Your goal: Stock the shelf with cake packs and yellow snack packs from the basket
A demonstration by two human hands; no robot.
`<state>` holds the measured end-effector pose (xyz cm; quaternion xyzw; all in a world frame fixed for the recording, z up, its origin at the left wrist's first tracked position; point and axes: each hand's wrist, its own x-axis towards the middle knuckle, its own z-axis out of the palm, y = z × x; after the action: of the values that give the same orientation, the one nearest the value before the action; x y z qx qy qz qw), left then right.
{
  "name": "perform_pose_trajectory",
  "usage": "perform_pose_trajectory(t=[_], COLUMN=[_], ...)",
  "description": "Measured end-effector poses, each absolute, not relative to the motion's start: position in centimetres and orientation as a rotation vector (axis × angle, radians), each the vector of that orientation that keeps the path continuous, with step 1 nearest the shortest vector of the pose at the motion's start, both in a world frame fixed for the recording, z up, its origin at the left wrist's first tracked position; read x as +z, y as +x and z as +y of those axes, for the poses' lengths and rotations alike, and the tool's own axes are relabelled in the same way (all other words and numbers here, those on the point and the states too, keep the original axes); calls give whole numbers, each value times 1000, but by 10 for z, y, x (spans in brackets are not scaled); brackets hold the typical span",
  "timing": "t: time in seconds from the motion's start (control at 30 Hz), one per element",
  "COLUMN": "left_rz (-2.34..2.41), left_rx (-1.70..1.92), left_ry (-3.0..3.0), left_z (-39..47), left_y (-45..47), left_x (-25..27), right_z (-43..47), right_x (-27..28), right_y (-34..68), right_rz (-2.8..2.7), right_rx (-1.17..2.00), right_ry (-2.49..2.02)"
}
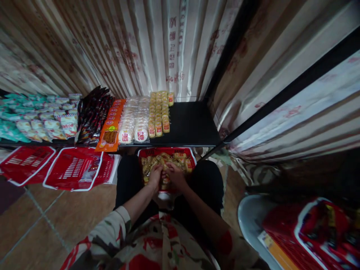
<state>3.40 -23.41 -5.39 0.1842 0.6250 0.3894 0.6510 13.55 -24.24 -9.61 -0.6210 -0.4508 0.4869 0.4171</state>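
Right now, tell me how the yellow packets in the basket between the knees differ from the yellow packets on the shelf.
The basket packets lie jumbled at mixed angles, while the shelf packets line up in rows. The left hand and right hand are among the basket packets; neither touches the shelf packets. Both groups have yellowish wrapping, with reddish-orange labels showing on some.

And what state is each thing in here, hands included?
Left hand: fingers curled at the loose yellow packets
Right hand: fingers curled, close beside the left
Middle red basket: upright, loaded
Shelved yellow packets: wrapped, in rows
White round packets: wrapped, in two rows
Orange packets: overlapping, front jutting past the shelf
Dark packets: bunched
Curtain: hanging in folds
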Motion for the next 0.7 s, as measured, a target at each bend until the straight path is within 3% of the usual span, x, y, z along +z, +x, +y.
perform_pose_trajectory(t=[0.2,0.7], left_rz=[1301,1420], left_rx=[903,850], left_ry=[359,713], left_z=[-227,-228], left_y=[41,68], left_x=[-29,-17], right_z=[-240,-230], right_x=[-84,-39], right_y=[155,215], right_rz=[-1059,-595], right_rx=[1148,1424], right_ry=[-1461,-1365])
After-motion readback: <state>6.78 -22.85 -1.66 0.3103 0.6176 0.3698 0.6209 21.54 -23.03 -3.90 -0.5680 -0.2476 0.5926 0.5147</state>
